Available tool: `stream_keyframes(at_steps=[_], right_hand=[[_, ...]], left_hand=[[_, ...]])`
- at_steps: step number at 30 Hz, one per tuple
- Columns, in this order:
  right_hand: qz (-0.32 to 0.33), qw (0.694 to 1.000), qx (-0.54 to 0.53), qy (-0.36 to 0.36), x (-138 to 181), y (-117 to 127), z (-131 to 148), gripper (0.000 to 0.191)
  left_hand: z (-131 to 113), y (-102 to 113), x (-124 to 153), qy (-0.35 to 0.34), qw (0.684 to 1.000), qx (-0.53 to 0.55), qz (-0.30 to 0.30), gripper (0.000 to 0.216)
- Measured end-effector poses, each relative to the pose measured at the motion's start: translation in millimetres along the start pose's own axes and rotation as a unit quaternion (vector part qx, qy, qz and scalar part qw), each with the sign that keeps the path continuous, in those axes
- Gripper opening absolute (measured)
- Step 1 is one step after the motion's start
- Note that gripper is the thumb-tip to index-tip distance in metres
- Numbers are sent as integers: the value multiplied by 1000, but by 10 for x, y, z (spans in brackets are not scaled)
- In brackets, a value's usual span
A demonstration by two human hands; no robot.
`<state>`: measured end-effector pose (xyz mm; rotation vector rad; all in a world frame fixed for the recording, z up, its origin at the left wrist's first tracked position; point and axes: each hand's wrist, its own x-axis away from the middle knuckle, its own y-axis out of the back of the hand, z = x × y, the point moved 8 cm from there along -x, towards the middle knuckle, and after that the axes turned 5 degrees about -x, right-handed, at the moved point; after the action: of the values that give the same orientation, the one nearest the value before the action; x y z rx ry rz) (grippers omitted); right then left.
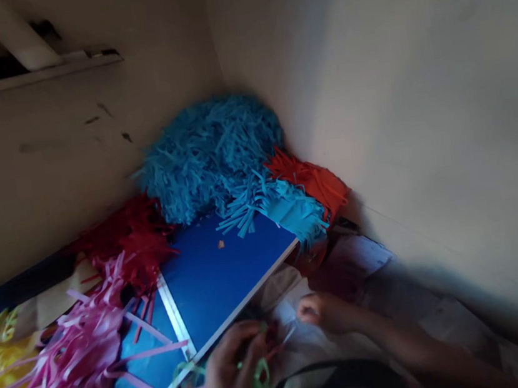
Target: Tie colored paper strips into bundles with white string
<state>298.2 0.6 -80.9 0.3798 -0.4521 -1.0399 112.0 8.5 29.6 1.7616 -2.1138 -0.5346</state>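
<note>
My left hand (233,370) is curled near the table's front edge, its fingers closed on green fringed paper strips (260,386). Loose green ends hang below the palm, and some reach left over the edge. To its right, my right hand (318,312) is closed in a fist-like pinch, apart from the left. A thin pale strand shows faintly between the two hands, but blur hides what the right fingers hold. Small reddish strips lie beyond the left fingertips, too blurred to tell more.
On the blue table (230,267) lie a large blue fringe pile (216,149), a blue fringed bundle (293,208), an orange bundle (319,183), red strips (127,241), pink strips (79,342) and yellow strips (5,357). Walls meet behind. Papers (356,254) lie below right.
</note>
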Motion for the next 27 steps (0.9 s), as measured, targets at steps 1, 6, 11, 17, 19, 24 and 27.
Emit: stream_keyframes(at_steps=[1,6,11,17,19,24,27], right_hand=[[4,1000,-23,10,-7,23,92,13],[-37,954,-297,-19,102,561,260,14],[-306,781,-538,86,728,2055,148,23],[-469,702,-469,260,1429,3006,395,24],[-450,722,-446,279,1438,3072,497,20],[-467,701,-485,234,1488,3286,582,18],[-486,689,-497,205,1474,3201,690,21]], left_hand=[[-40,-218,-19,18,998,11,62,18],[169,-793,-53,95,968,-5,234,17],[731,-634,-157,139,980,-28,141,30],[884,-707,-183,135,980,-43,140,35],[867,-712,-196,124,981,-63,136,31],[823,-726,-210,84,978,-139,127,26],[704,-678,-203,66,981,-142,114,27]])
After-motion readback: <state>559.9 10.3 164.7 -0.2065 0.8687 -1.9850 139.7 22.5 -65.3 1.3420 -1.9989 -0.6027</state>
